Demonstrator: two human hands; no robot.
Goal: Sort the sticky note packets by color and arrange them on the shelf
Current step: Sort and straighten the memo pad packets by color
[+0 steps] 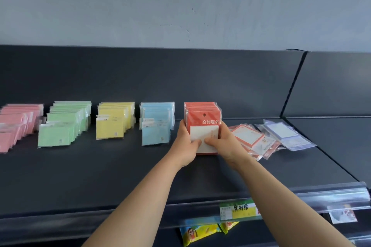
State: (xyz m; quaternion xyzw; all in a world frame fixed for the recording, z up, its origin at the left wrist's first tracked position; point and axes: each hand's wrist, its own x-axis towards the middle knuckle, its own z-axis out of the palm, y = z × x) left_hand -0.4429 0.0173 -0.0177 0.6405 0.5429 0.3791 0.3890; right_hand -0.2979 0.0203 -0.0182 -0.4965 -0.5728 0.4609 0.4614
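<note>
In the head view, the long dark grey metal shelf [120, 166] already carries four finished rows. They are, from the left, a row of pink square packets in clear plastic sleeves [18, 122], a row of pale green packets [64, 124], a row of yellow packets [114, 120] and a row of light blue packets [156, 122]. Each row stands upright, leaning back, one packet behind the other.

The fifth row, red card packets with a white note pad and a round hanging hole [202, 114], stands just right of the blue one. The left hand [185, 146] and the right hand [222, 142] grasp this row from both sides. The fingers curl round its edges and both thumbs press on the white front of the first packet. I judge that the person is squaring the row.

To the right, some packets are not yet sorted. A loose pile of flat red-bordered packets [251, 138] lies just beside the right hand, and next to it lie pale lilac-white pads in glossy clear bags [285, 132]. So most of the work looks done, and these two piles are left.

The sleeves look thin, shiny and slippery, and the pads inside look stiff and flat. A yellow-green paper label [239, 209] sits in the clear plastic strip at the shelf's front edge.
</note>
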